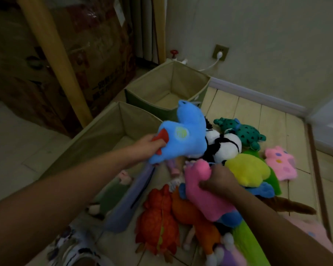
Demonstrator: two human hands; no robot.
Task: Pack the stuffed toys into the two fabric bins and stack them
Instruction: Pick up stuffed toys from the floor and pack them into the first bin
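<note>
Head view: your left hand (149, 144) has its fingers clamped on the blue plush (185, 135), held over the near bin (102, 131). Your right hand (218, 181) has its fingers gripping the pink plush (200, 191) atop the toy pile (229, 148) on the floor. The far bin (142, 83) sits just beyond, by the wall.

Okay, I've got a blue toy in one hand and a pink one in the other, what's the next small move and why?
Probably swing the left hand a little further left and drop the blue toy into the near bin. The toy already hangs by that bin's rim, and the bin looks to have plenty of room. The right hand only grips the pink toy, which lies on the pile.
</note>
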